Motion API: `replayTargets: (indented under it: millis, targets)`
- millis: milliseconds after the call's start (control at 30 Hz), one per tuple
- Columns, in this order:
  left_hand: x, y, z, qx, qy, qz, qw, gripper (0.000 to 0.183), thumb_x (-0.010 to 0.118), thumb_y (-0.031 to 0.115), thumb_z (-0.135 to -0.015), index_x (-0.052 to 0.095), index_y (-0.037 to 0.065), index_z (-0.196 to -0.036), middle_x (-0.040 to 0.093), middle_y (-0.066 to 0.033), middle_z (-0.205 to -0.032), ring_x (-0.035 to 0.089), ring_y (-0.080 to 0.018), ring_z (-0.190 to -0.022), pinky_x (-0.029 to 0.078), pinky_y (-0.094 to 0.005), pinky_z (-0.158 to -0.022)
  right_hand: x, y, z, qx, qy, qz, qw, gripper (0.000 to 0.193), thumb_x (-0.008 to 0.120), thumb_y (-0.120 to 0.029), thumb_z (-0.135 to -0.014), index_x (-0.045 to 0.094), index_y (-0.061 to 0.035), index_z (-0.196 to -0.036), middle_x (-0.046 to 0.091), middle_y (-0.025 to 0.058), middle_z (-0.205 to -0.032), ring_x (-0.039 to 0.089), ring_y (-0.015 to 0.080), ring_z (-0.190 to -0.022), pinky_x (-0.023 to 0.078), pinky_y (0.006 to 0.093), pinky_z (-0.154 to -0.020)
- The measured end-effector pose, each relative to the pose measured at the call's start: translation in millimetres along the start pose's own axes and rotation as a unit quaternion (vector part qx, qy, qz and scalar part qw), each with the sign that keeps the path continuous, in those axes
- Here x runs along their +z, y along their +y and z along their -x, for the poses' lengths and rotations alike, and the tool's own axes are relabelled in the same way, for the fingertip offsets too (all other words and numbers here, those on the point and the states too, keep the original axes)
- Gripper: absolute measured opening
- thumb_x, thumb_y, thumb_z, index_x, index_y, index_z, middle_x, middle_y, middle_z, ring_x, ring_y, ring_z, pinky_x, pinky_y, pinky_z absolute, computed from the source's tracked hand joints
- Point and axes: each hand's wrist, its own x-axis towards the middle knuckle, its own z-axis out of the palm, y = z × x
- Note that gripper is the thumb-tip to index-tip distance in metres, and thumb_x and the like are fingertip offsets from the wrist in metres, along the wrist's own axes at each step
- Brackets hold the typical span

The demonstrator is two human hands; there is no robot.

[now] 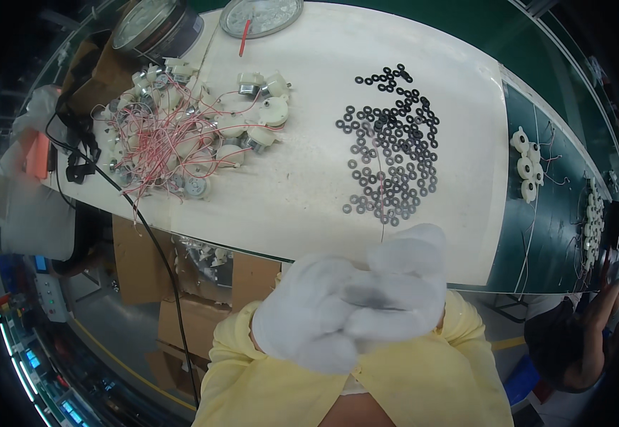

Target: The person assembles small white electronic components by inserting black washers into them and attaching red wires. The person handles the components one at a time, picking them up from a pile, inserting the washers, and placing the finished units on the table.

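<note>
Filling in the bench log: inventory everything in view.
Rings: many, black to grey, right of table centre
Wired motors: many, cream/silver, table left
Wired parts: two groups, cream, far right
Tin: one, dark, upper left
Lid or dish: one, grey, top
Stick: one, red, at dish
Table: one, white, centre
Cable: one, black, left
Cardboard boxes: several, brown, below table
Co-workers: two, white left, dark right
Hands: two, white-gloved, lower centre, left, right

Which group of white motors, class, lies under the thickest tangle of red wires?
The heap left of the black rings: wires mat across it, while both groups right of the rings show far fewer.
</note>
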Motion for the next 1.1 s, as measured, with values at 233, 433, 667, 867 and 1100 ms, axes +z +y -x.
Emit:
replayTargets:
  millis: [233,433,667,867,1100]
  targets:
    - [-26.9,31.1,-40.3,-0.046,-0.193,0.011,0.98,0.057,0.075,0.029,-0.077,0.064,0.001,-0.126,0.06,-0.0053,-0.078,0.059,-0.0229,-0.063,0.043,-0.0361,-0.055,-43.5,23.9,3.4,0.017,-0.067,-0.369,0.927,0.017,0.075,-0.034,-0.086,0.063,-0.0231,-0.081,0.062,-0.0073,-0.079,0.061,0.0178,-0.088,0.035,0.0308,-0.055]
    - [-45.6,-48.1,-90.6,0.055,0.102,-0.438,0.892,0.035,0.074,0.025,-0.087,0.069,0.007,-0.116,0.068,-0.0102,-0.094,0.066,-0.0304,-0.078,0.051,-0.0399,-0.067,-124.5,-4.9,9.6,0.256,0.085,-0.55,0.791,0.031,0.067,-0.039,-0.095,0.064,-0.0208,-0.121,0.059,-0.0053,-0.081,0.057,0.0173,-0.094,0.033,0.0338,-0.076]
    - [-75.6,-108.0,-106.6,-0.131,-0.048,-0.627,0.767,0.029,0.058,0.04,-0.094,0.065,0.012,-0.096,0.065,-0.0114,-0.088,0.066,-0.0317,-0.073,0.049,-0.0461,-0.061,-174.7,9.7,28.5,0.35,0.126,-0.671,0.642,0.049,0.055,-0.047,-0.102,0.053,-0.0153,-0.139,0.051,0.0011,-0.086,0.045,0.0191,-0.081,0.032,0.0349,-0.077]
    - [-48.4,-75.5,-92.4,-0.034,-0.049,-0.585,0.809,0.015,0.067,0.025,-0.089,0.06,0.012,-0.088,0.061,-0.0091,-0.084,0.063,-0.0279,-0.069,0.046,-0.0419,-0.057,-204.4,14.7,44.6,0.47,0.094,-0.563,0.673,0.047,0.049,-0.045,-0.105,0.058,-0.0062,-0.129,0.051,0.0056,-0.093,0.041,0.0152,-0.073,0.034,0.0262,-0.066]
    - [-42.2,-39.6,-62.3,-0.092,-0.079,-0.558,0.821,0.019,0.073,0.016,-0.084,0.066,0.01,-0.101,0.061,-0.0066,-0.094,0.062,-0.0276,-0.083,0.049,-0.0393,-0.068,-160.9,22.9,24.8,0.433,-0.192,0.201,0.857,0.033,0.063,-0.012,-0.094,0.064,-0.0019,-0.126,0.058,0.0063,-0.092,0.056,0.0176,-0.078,0.047,0.0311,-0.071]
